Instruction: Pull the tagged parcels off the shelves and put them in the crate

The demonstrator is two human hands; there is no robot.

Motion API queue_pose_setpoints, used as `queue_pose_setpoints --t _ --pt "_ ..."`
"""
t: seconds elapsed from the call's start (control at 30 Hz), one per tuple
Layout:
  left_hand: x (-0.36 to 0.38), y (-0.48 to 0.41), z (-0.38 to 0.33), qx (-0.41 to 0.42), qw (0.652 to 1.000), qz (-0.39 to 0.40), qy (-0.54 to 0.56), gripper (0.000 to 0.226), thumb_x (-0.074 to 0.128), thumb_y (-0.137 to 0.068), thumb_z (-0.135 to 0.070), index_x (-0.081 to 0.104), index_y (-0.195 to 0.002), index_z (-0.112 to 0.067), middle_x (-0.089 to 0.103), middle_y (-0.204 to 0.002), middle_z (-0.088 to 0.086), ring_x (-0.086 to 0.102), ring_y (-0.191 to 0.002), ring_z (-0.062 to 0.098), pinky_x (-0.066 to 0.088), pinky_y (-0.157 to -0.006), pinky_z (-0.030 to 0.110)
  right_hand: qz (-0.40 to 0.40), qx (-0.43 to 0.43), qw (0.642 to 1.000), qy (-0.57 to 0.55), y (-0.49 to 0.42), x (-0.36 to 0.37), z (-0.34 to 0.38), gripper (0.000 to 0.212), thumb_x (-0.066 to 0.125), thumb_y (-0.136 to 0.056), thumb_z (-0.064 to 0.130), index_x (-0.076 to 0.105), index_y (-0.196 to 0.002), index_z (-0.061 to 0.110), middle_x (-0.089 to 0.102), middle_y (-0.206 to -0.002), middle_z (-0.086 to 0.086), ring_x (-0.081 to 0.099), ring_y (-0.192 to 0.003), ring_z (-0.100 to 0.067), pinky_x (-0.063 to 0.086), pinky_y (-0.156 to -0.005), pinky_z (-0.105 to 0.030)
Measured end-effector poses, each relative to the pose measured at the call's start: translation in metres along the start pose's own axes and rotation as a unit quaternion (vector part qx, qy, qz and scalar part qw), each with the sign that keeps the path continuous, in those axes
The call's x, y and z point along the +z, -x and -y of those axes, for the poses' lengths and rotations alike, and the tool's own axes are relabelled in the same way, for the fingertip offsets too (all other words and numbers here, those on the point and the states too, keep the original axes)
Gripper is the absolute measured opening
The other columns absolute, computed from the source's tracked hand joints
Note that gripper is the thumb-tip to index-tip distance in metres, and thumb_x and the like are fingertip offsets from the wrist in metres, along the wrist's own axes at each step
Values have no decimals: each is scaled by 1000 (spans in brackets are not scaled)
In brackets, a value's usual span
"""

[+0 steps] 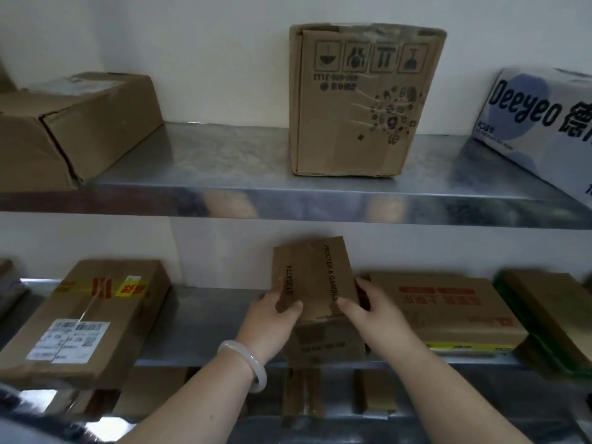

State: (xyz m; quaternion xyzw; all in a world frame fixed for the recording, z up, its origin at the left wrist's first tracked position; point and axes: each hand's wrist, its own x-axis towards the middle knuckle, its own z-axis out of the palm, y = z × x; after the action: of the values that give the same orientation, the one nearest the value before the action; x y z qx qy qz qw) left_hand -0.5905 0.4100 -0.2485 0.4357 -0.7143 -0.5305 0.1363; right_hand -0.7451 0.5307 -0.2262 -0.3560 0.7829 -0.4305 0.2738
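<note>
A small brown cardboard parcel (315, 277) printed with black text is held tilted up at the front of the middle shelf (205, 318). My left hand (272, 318), with a pale bangle on its wrist, grips the parcel's left side. My right hand (368, 310) grips its right side. The parcel's lower front face hangs over the shelf edge between my wrists. On the left of the same shelf lies a flat brown parcel (93, 318) with a white shipping label and yellow-red tape. No crate is in view.
The upper metal shelf (224, 174) carries a tall brown box (362, 100), a flat brown box (73, 123) at left and a white-blue Deeyeo box (541, 123) at right. A flat box with red print (448, 309) lies just right of my right hand. More boxes (304, 392) sit on the shelf below.
</note>
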Motion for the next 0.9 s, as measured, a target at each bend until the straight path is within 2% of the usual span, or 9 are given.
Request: queue_pose_setpoints --t 0.07,0.13,0.27,0.37,0.47,0.57,0.7,0.8,0.9 --pt "-9 0 -2 -18 999 -25 -19 64 55 -86 -60 43 -143 -33 52 -138 2 52 -124 23 43 -107 40 20 -25 999 -20 0 8 7 18 63 -89 42 56 -100 54 59 -94 44 54 -94 21 37 -66 5" --pt "-19 2 -6 -42 998 -29 -23 88 56 -70 -76 46 -142 -29 54 -137 3 53 -124 25 44 -107 43 53 -33 998 -31 -1 17 10 34 59 -88 53 49 -120 53 50 -112 40 49 -101 17 34 -79 -1" --pt "-35 2 -12 -91 995 -22 -26 125 55 -45 -92 32 -150 -28 44 -148 6 46 -132 30 40 -110 45 107 -64 992 31 -1 33 14 62 44 -93 60 27 -149 41 27 -149 14 24 -137 -2 17 -111 -24" --pt "-38 1 -11 -107 994 -17 -32 129 57 -47 -91 20 -154 -28 36 -153 8 43 -134 31 38 -111 45 140 -92 985 28 -2 38 16 55 42 -96 55 28 -147 43 23 -149 18 15 -140 -1 10 -113 -25" --pt "-44 0 -5 -118 993 -24 -3 115 62 -58 -83 18 -153 -35 37 -153 5 44 -132 29 39 -106 37 139 -72 987 -37 -6 36 14 47 48 -96 47 40 -142 41 34 -144 19 27 -135 0 20 -116 -29" --pt "-51 0 3 -109 994 -14 19 104 62 -67 -79 16 -153 -40 41 -150 -1 49 -126 24 38 -91 30 80 -12 995 -61 -17 32 -3 44 55 -96 33 45 -139 34 50 -138 10 46 -128 -11 36 -106 -29" --pt "-56 8 14 -106 992 -15 70 107 59 -59 -82 21 -151 -44 48 -143 -6 52 -122 20 42 -99 35 120 110 983 -80 -17 34 -23 68 58 -95 38 22 -152 32 49 -143 4 52 -123 -16 42 -99 -27" --pt "-59 12 21 -108 983 -48 142 82 60 -66 -71 39 -143 -49 62 -123 -9 59 -108 16 48 -96 38 95 140 972 -165 -17 38 -26 68 61 -94 29 24 -153 29 58 -127 4 60 -100 -8 48 -76 -21" --pt "-60 14 25 -82 988 -59 119 60 55 -80 -57 43 -139 -51 62 -119 -14 58 -109 12 46 -102 42 77 145 968 -191 -18 35 -22 68 63 -93 27 29 -152 25 60 -124 1 62 -95 -10 52 -75 -25"
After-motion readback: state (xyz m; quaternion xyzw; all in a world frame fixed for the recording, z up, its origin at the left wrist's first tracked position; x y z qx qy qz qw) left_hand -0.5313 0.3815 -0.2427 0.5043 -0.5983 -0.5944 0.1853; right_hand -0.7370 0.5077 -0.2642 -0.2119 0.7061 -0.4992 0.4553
